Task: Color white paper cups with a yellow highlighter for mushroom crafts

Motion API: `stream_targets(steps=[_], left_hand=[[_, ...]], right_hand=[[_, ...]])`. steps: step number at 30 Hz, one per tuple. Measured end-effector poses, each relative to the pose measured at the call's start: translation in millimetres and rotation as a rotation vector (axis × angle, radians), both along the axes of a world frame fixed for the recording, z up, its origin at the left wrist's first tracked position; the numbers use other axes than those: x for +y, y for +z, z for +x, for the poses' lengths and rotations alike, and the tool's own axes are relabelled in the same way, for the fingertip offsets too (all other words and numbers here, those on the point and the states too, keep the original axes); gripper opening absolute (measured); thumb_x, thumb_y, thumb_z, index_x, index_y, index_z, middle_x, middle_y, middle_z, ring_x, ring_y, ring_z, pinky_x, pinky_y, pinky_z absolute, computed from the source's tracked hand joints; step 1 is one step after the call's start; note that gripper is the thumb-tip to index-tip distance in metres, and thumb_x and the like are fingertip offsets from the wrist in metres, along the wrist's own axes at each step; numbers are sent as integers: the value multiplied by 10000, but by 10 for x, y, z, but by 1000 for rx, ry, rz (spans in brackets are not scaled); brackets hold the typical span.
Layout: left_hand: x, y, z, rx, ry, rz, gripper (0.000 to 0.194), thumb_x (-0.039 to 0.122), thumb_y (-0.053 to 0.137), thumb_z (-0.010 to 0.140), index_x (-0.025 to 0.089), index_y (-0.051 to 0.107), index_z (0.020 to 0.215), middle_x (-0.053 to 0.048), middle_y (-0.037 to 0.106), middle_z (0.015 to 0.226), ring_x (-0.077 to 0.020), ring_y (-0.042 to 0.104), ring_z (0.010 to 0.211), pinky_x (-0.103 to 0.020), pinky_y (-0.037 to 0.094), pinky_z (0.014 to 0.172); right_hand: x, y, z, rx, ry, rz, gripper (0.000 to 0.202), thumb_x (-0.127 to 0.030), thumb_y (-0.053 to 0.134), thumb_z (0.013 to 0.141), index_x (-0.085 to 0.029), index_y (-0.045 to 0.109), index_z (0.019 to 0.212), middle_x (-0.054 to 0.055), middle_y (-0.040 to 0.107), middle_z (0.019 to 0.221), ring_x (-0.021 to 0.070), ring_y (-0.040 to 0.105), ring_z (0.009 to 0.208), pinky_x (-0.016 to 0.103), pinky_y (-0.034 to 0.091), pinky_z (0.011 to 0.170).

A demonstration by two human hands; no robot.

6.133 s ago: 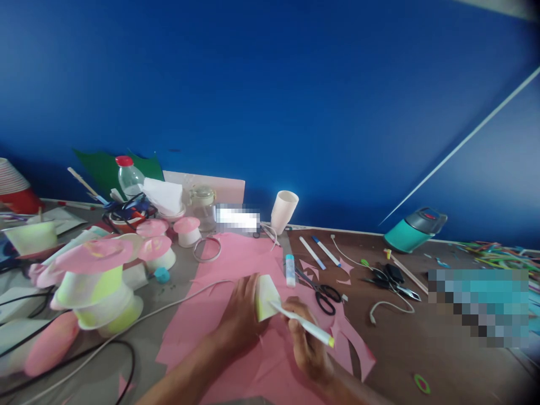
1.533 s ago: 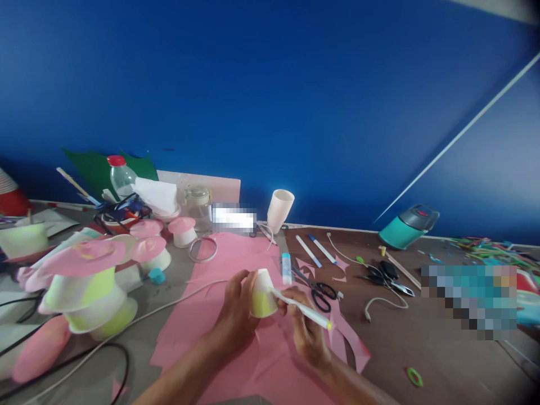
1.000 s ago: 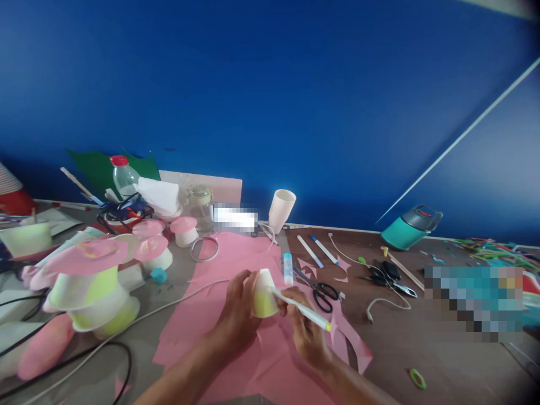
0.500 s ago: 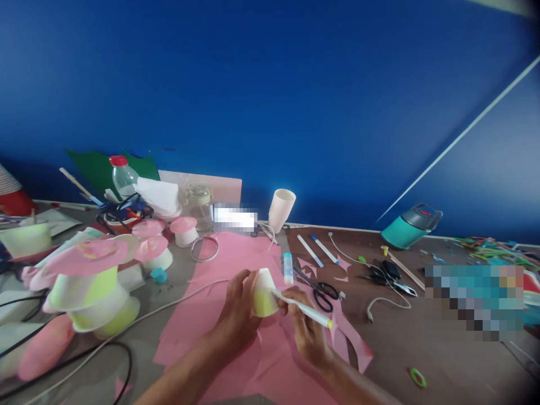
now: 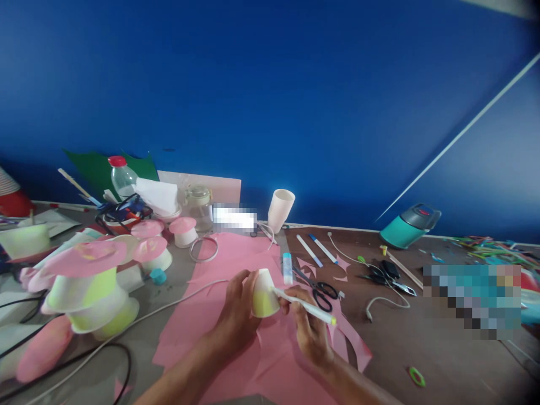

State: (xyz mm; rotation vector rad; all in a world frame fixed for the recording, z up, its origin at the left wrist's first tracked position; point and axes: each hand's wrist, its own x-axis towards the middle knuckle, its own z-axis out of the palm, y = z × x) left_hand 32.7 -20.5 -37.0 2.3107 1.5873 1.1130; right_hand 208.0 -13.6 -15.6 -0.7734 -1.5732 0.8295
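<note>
My left hand [image 5: 238, 304] is closed around a small paper cup [image 5: 265, 298], white toward its narrow end and yellow-green over the wider part. The cup is held tilted above pink paper [image 5: 219, 349]. In my right hand [image 5: 310, 332] is a white marker [image 5: 307, 306] with a yellow end, gripped like a pen. Its tip meets the right side of the cup, near the edge of the yellow colouring. A glue stick [image 5: 287, 269] and black-handled scissors [image 5: 324, 295] lie just beyond my right hand.
Pink-topped cups [image 5: 183, 230] and coloured cups stand at the left. A white cable [image 5: 169, 304] crosses the paper. Two markers [image 5: 309, 250], pink scraps, pliers [image 5: 400, 287] and a teal flask [image 5: 407, 228] are on the right. A white cup [image 5: 281, 209] stands by the blue wall.
The marker has shifted slightly along the cup's side, its rear end a little farther right. My left hand keeps the cup almost still.
</note>
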Motion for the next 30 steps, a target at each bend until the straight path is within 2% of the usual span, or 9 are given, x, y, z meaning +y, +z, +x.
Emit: stream_targets(steps=[9, 13, 18, 24, 30], left_hand=[[-25, 1, 3, -40, 25, -50, 711, 97, 513, 769, 185, 199, 1401, -176, 327, 1314, -316, 355, 1244, -498, 417, 991], [-15, -17, -3, -36, 21, -47, 698, 111, 510, 773, 184, 208, 1397, -175, 322, 1311, -330, 345, 1254, -516, 410, 993], [1, -48, -5, -47, 17, -36, 734, 97, 510, 771, 205, 167, 1411, -163, 310, 1315, -317, 347, 1242, -512, 408, 996], [-2, -29, -4, -41, 14, -33, 752, 81, 517, 760, 204, 161, 1411, -163, 310, 1307, -316, 341, 1245, -514, 399, 1006], [3, -12, 1, -21, 8, 16, 747, 97, 522, 766, 202, 163, 1413, -164, 355, 1282, -330, 388, 1212, -517, 424, 975]], right_hand=[[20, -70, -5, -31, 12, -47, 226, -309, 367, 966, -219, 555, 1055, 41, 568, 816, 154, 547, 693, 293, 505, 634], [26, -61, -20, -5, 6, -38, 223, -320, 369, 965, -228, 559, 1038, 30, 562, 799, 152, 542, 673, 285, 501, 602], [9, -58, -11, -13, 6, -46, 235, -329, 374, 960, -219, 571, 1030, 46, 578, 799, 171, 558, 692, 313, 514, 639], [16, -15, -25, 17, -28, -33, 232, -329, 385, 961, -202, 575, 1005, 30, 577, 788, 141, 550, 649, 277, 508, 596], [-36, 8, -17, 33, 0, -64, 241, -358, 407, 948, -210, 594, 979, 16, 577, 743, 135, 547, 631, 261, 497, 590]])
